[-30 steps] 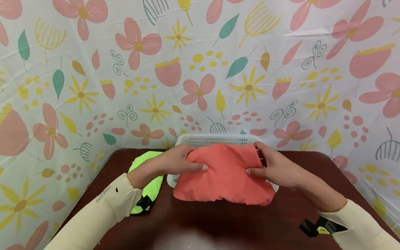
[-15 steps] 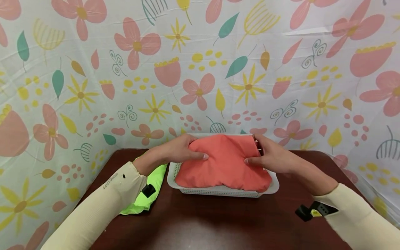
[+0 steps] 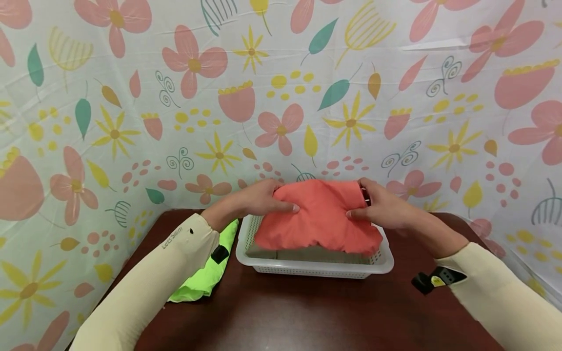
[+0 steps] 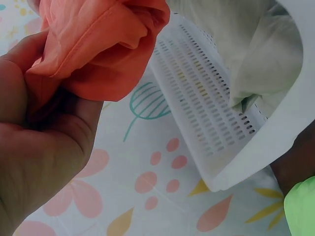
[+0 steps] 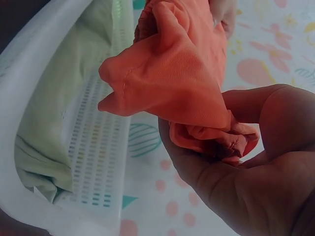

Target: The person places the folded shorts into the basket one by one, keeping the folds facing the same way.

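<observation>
Left hand: the left hand (image 3: 259,199) grips the left end of the folded orange cloth (image 3: 318,219), thumb on top and fingers (image 4: 59,142) curled under the bunched edge, so that end cannot sag or unfold.
Right hand: the right hand (image 3: 381,209) pinches the opposite end in the same way; the right wrist view shows the fabric gathered into a wad against the palm (image 5: 231,142).
Orange cloth: held above the white basket (image 3: 307,267), over its far half, with the front fold drooping towards the inside. A grip at both ends keeps the bundle level and in its folded shape.
White basket: a slotted plastic tray near the far edge of the counter (image 3: 285,317), about midway along it, close to the flowered backdrop (image 3: 281,73).
Inside the basket: a pale green cloth (image 5: 44,147) lies flat on the bottom, directly beneath the orange one; the two seem apart, though the head view hides the gap.
Lime garment: a bright lime green garment (image 3: 204,278) lies on the counter just left of the basket, partly under the left sleeve (image 3: 145,287).
</observation>
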The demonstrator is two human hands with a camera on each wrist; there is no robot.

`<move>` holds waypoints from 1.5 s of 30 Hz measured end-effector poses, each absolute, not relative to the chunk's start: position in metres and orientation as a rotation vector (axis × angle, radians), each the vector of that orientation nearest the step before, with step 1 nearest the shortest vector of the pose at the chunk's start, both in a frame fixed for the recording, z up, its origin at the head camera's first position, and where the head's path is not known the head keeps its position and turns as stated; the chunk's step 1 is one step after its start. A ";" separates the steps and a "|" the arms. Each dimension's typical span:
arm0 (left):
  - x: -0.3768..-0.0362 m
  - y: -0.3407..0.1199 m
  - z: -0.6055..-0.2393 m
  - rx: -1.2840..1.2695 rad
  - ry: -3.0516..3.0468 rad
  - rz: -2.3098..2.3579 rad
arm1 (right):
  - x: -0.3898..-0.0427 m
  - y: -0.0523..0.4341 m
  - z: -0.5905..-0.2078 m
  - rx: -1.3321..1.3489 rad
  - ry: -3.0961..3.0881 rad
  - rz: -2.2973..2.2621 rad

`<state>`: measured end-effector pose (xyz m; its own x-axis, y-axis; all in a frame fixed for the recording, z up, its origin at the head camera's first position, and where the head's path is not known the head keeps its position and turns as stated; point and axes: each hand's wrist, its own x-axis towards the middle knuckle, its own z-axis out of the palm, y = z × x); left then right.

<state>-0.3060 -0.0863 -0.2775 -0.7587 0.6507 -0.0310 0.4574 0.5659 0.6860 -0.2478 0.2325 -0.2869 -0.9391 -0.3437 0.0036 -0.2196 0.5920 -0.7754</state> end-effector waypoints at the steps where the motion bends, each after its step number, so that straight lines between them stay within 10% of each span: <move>1: -0.307 -0.085 -0.277 0.900 2.527 0.979 | -0.249 0.232 -0.286 -0.466 2.674 -1.266; 45: -0.368 -0.053 -0.310 0.823 2.698 0.592 | -0.318 0.224 -0.301 -0.227 2.800 -0.919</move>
